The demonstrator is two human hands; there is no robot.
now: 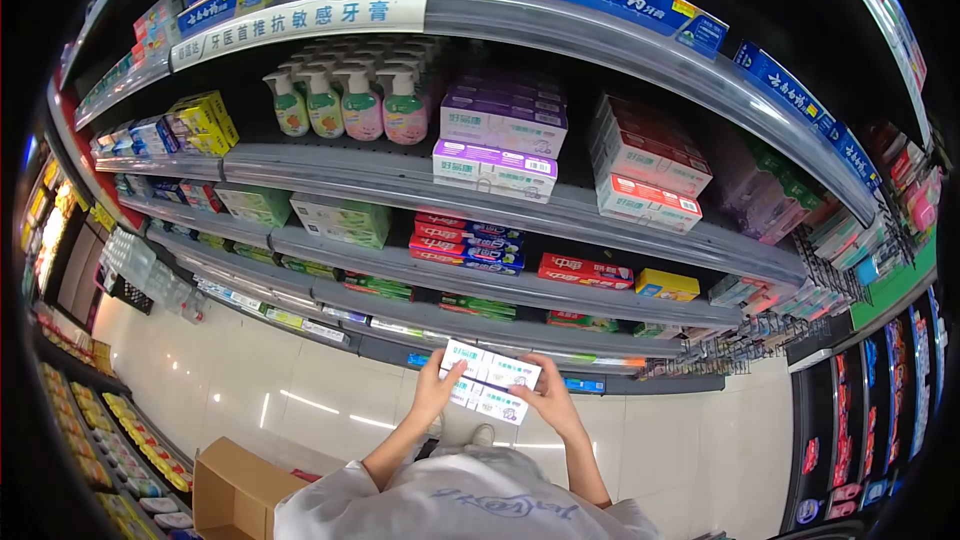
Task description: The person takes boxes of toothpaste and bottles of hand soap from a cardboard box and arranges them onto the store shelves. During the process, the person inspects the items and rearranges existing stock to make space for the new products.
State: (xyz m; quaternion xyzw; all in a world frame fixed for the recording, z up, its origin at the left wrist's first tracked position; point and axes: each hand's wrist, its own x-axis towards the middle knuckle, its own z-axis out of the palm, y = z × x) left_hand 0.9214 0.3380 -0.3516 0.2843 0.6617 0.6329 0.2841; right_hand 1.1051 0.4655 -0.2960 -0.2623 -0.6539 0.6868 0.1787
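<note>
Two white toothpaste boxes with green and purple print, an upper box (490,364) and a lower box (488,403), are held together in front of my body. My left hand (436,384) grips their left end, thumb on the front. On the right end, my right hand (545,400) closes around them, its thumb across the face. Beyond and above my hands, a stack of purple-and-white toothpaste boxes (494,172) sits on a shelf. To its right stand red-and-white boxes (650,202) of similar shape.
Pump bottles (362,108) line the same shelf on the left. Red toothpaste boxes (466,248) and a yellow box (667,285) lie one shelf lower. An open cardboard carton (235,485) stands on the floor at left. More stocked shelves (860,420) rise at right.
</note>
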